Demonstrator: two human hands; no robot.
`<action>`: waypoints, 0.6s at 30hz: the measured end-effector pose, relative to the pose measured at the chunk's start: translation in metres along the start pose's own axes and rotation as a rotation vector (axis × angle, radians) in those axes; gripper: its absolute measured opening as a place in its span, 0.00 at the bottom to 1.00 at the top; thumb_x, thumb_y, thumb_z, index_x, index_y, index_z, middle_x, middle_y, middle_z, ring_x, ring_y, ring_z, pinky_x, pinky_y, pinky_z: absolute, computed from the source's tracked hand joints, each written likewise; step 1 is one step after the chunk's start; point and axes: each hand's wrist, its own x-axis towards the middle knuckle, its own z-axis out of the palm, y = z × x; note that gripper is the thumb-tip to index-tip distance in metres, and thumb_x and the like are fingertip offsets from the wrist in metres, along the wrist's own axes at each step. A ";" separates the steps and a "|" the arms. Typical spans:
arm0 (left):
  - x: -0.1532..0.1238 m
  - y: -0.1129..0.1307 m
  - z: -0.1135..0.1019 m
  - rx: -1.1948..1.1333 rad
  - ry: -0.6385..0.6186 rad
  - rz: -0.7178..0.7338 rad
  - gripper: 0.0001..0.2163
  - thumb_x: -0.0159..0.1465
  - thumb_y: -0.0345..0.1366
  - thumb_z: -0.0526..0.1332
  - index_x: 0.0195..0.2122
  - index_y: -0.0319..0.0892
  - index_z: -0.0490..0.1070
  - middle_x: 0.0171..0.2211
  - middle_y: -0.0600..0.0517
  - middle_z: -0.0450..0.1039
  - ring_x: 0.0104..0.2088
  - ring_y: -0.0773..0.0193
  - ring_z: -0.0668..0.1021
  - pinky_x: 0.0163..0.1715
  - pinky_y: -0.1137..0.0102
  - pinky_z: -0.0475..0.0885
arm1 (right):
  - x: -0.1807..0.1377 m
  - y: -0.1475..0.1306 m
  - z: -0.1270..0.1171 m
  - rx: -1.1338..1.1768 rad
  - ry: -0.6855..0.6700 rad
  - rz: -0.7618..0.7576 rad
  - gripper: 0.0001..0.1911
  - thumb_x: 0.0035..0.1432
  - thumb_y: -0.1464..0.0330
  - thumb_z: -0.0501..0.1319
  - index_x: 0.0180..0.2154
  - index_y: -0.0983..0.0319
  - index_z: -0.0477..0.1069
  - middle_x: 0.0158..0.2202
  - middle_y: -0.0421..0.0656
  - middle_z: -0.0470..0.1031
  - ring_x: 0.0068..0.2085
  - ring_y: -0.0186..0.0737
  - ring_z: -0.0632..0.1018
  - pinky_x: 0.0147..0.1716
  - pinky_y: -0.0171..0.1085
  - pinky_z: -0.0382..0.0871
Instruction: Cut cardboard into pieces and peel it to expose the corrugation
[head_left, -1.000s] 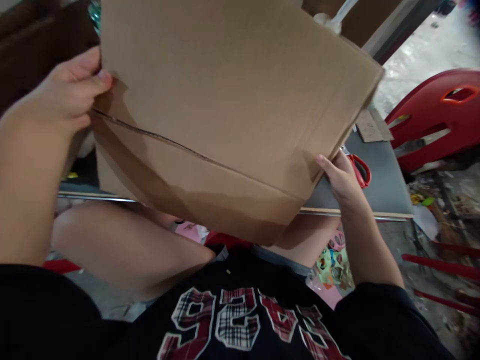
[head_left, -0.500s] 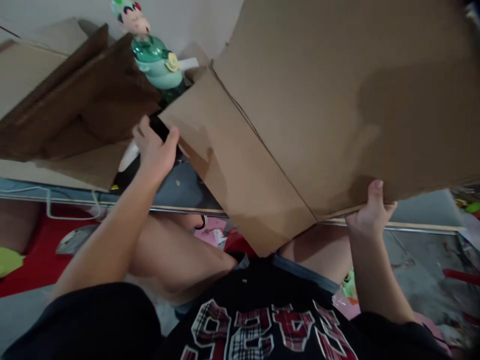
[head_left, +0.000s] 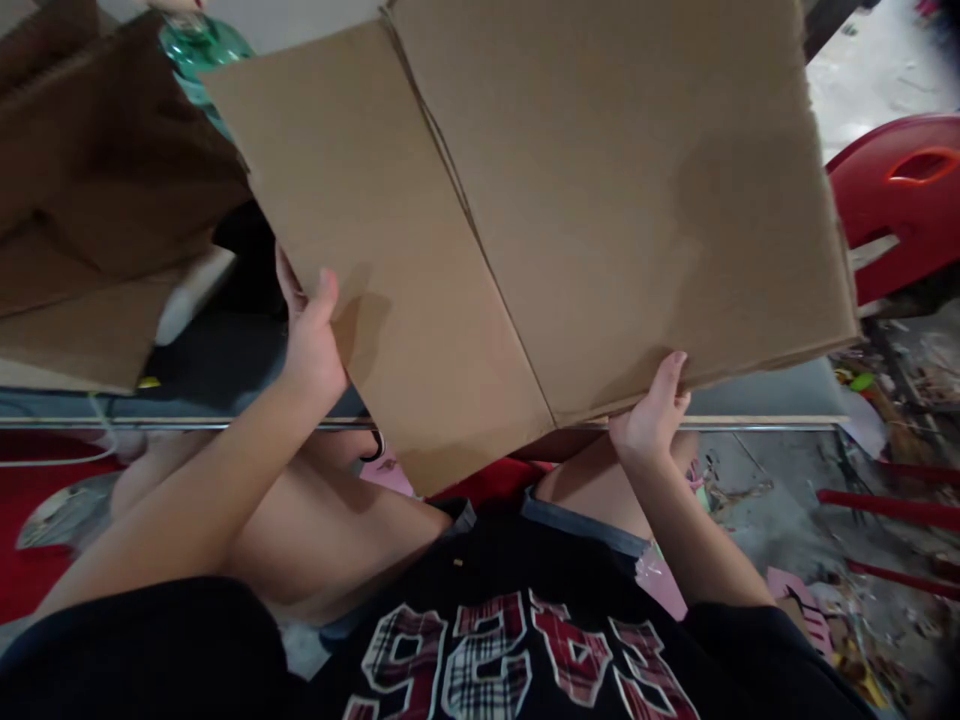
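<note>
Head view: left hand [head_left: 311,345] and right hand [head_left: 651,415] each grip an edge of the cardboard [head_left: 615,210], tilted across the front of the grey table [head_left: 780,393]; even support either side of its fold line [head_left: 487,262] should limit sagging.

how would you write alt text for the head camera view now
The left hand holds the left edge of a large creased cardboard piece and the right hand its lower edge, at a grey table. Part of a red chair shows at the right.
</note>
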 end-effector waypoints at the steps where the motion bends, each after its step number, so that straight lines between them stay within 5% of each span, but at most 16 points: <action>1: 0.000 0.001 -0.006 0.016 0.047 -0.074 0.19 0.49 0.42 0.75 0.40 0.46 0.73 0.51 0.52 0.80 0.58 0.54 0.77 0.61 0.60 0.73 | -0.002 -0.003 0.004 0.043 0.092 0.020 0.34 0.65 0.39 0.41 0.60 0.52 0.60 0.61 0.49 0.72 0.63 0.46 0.74 0.54 0.52 0.79; 4: -0.002 0.005 -0.016 0.103 0.157 -0.283 0.23 0.39 0.36 0.77 0.38 0.40 0.76 0.43 0.46 0.82 0.55 0.44 0.79 0.60 0.53 0.74 | -0.003 -0.012 0.015 0.114 0.239 0.044 0.31 0.64 0.40 0.47 0.54 0.55 0.64 0.58 0.50 0.75 0.61 0.48 0.77 0.54 0.51 0.79; 11: -0.002 0.013 -0.011 0.128 0.072 -0.211 0.22 0.37 0.31 0.75 0.34 0.44 0.72 0.41 0.48 0.81 0.53 0.44 0.80 0.57 0.50 0.77 | -0.004 -0.026 0.050 0.175 0.166 0.079 0.30 0.66 0.43 0.40 0.53 0.52 0.64 0.54 0.47 0.77 0.58 0.44 0.79 0.54 0.50 0.78; 15: 0.004 0.014 -0.017 0.173 0.137 -0.130 0.21 0.40 0.30 0.74 0.35 0.45 0.71 0.43 0.50 0.81 0.51 0.51 0.80 0.62 0.53 0.72 | 0.025 -0.042 0.001 0.087 -0.225 0.225 0.26 0.61 0.44 0.52 0.36 0.58 0.73 0.38 0.50 0.81 0.40 0.51 0.84 0.42 0.52 0.80; 18: 0.014 0.018 -0.024 0.164 0.168 -0.082 0.19 0.41 0.31 0.73 0.35 0.44 0.72 0.40 0.51 0.82 0.48 0.53 0.80 0.62 0.53 0.72 | 0.067 -0.044 -0.065 -0.308 0.148 -0.086 0.22 0.56 0.52 0.62 0.44 0.62 0.74 0.44 0.54 0.80 0.43 0.53 0.82 0.47 0.53 0.76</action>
